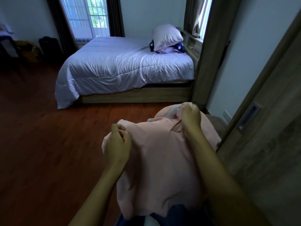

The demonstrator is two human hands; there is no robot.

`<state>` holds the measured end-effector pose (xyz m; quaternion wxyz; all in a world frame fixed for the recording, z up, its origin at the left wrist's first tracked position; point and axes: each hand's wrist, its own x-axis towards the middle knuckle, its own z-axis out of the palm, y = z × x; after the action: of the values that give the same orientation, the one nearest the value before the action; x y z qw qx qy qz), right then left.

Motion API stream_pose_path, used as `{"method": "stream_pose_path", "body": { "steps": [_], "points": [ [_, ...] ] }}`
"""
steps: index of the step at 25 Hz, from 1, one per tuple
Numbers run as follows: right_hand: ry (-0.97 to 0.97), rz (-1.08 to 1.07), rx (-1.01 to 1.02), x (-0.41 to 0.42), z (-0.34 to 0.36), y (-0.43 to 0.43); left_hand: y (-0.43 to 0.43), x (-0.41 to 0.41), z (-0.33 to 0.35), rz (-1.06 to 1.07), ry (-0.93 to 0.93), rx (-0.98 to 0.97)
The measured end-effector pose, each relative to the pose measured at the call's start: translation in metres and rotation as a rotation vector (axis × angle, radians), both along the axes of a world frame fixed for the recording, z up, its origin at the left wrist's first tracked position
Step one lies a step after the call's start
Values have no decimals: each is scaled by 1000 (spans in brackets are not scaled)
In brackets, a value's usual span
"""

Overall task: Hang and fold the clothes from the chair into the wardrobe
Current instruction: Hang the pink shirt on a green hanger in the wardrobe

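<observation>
Here the left hand (118, 141) and the right hand (189, 117) both grip a pink garment (159, 160) held up in front of the person. The left bunches its left edge in curled fingers, while the right clutches cloth near the top, farther out. The garment hangs above the floor (48, 144), just beside a wooden door (260, 144), with the bed (127, 67) well beyond.

Pale pink garment (156, 154), rumpled, held up w/ top edge bunched.

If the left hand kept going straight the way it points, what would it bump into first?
Probably the bed: the left hand, gripping the pink garment, points over open floor toward its near side. Depth is unclear.
</observation>
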<state>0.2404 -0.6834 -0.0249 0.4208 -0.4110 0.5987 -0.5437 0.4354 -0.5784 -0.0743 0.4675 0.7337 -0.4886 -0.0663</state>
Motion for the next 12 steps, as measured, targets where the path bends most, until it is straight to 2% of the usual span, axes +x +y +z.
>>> {"method": "stream_pose_path", "body": {
  "steps": [3, 5, 8, 12],
  "points": [
    [-661, 36, -31, -16, 6, 46, -11, -22, 16, -80, 77, -102],
    [-962, 102, -121, -31, 2, 67, -18, -35, 25, -189, 119, -167],
    [-1165, 107, -194, -59, -12, 91, -37, -48, 28, -384, 10, -170],
    [-1189, 71, -129, -73, -18, 115, -63, -69, 40, -645, -315, -90]
  ]
}}
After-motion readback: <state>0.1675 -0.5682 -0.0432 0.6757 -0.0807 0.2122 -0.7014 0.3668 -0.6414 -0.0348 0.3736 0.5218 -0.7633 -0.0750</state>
